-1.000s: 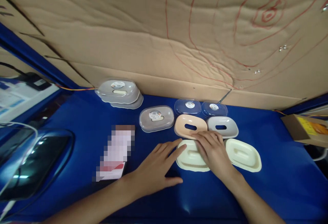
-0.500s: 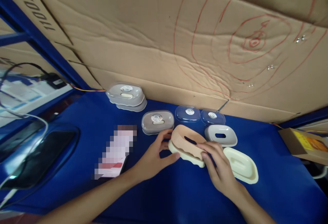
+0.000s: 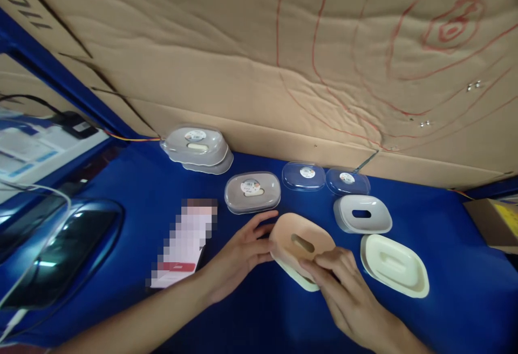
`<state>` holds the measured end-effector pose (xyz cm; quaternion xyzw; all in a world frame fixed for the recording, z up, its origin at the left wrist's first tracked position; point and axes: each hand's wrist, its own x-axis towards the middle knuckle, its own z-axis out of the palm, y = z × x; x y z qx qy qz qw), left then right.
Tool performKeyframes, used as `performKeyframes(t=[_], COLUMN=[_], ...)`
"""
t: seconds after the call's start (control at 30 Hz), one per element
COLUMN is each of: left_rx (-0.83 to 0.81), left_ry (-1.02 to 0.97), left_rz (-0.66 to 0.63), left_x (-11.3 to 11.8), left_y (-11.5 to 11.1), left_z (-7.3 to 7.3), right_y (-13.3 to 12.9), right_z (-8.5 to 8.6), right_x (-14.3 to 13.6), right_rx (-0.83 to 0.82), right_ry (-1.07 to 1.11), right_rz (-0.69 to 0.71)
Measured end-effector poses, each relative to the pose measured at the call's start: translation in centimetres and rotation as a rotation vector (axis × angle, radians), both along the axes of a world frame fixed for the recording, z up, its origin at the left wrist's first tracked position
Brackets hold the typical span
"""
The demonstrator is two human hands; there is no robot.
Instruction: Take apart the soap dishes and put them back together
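Right fingers [image 3: 324, 276] pinching a peach dish [image 3: 318, 234], left fingers [image 3: 259, 247] spread against its side, cream dish [image 3: 305, 283] underneath

And there, the left hand [image 3: 240, 259] was held out, fingers [image 3: 263, 217] loosely parted; opposite it, the right hand [image 3: 348, 286] was angled inward, fingers bent, forearms [image 3: 154, 316] stretched forward behind both!

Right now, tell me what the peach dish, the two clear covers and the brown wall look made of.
Peach dish: probably molded plastic, satin finish; smooth, even color suggests it, though glazed ceramic can't be excluded.
Clear covers: likely glossy plastic; the blue tabletop shows through and edges catch light.
Brown wall: apparently matte cardboard, judging by its creases and wrinkled surface.
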<state>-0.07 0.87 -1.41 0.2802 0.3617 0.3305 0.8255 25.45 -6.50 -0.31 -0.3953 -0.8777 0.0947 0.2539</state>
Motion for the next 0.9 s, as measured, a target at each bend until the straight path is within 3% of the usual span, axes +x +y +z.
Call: performKeyframes(t=[0.17, 0.37, 0.53, 0.63, 0.9], left_rx=[-0.055, -0.036, -0.042, -0.075, -0.219], left_ry=[0.059, 0.072, 0.018, -0.016, -0.128], left_rz=[-0.002, 0.049, -0.070, -0.063, -0.170], left_x=[0.1, 0.3, 0.0, -0.2, -0.4], left_y=[-0.3, -0.2, 0.2, 0.4, 0.1], left_z=[0.5, 0.9, 0.9, 0.6, 1.0], right_y=[-0.5, -0.5, -0.5, -0.2, -0.1], right_z=[-0.4, -0.5, -1.3, -1.5, -0.7], right_x=[-0.1, -0.2, -0.3, 0.0, 0.5], right_rx=[0.075, 0.107, 0.186, 0.239, 0.263], right_ry=[-0.138, -0.110, -0.147, -0.125, -0.084], right_rz=[0.111, 0.138, 0.089, 0.037, 0.065])
